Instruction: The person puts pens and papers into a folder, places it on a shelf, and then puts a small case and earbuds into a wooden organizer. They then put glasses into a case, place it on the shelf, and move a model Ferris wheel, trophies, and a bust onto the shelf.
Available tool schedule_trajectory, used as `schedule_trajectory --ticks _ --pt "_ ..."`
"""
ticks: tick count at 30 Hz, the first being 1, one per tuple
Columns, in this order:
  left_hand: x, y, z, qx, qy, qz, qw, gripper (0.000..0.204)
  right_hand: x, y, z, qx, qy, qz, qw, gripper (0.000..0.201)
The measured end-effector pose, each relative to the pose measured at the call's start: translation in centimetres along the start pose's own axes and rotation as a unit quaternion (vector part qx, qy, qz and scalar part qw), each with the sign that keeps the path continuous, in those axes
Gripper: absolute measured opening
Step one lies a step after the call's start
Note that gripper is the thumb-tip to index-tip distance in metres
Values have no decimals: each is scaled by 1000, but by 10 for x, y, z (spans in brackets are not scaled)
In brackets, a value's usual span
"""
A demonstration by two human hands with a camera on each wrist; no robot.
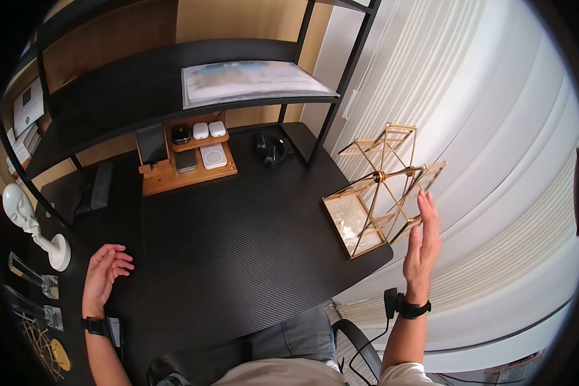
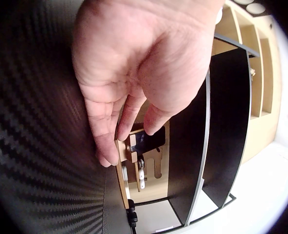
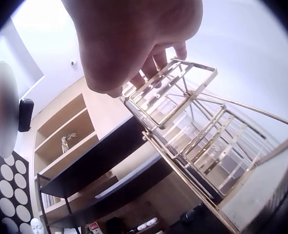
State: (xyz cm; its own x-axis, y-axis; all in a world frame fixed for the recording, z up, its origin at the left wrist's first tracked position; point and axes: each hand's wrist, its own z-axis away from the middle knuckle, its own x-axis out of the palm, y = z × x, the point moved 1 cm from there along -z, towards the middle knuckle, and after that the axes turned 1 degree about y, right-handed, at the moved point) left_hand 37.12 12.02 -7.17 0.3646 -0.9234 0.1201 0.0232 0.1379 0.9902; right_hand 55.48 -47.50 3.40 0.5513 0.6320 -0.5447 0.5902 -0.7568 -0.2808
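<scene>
A gold wire stand shaped like a Ferris wheel, with hanging frames around its hub, stands on the desk's right corner. Its rectangular base has a pale, shiny panel. My right hand is raised at the wheel's right side, fingers stretched upward. In the right wrist view its fingertips overlap one of the gold frames, and the palm hides part of that contact. Over the desk's left side, my left hand hangs with loosely bent fingers and holds nothing; its palm shows in the left wrist view.
A wooden charging dock with small devices sits at the back, headphones beside it. Above is a black shelf carrying a plastic-covered sheet. A white figurine stands left; blinds hang behind the wheel.
</scene>
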Motion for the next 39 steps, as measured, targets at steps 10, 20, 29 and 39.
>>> schedule_trajectory --ticks 10,20,29,39 --pt "-3 -1 1 -3 -7 4 1000 31 53 28 71 262 88 -191 942 93" --pt "-8 0 2 -22 -21 14 999 29 96 38 59 315 3 -60 947 132" --pt "-11 -1 2 -4 -32 33 999 27 76 29 71 275 68 -222 933 118" --pt "-13 0 5 -22 -45 34 998 26 -10 -49 -76 116 20 -605 788 116"
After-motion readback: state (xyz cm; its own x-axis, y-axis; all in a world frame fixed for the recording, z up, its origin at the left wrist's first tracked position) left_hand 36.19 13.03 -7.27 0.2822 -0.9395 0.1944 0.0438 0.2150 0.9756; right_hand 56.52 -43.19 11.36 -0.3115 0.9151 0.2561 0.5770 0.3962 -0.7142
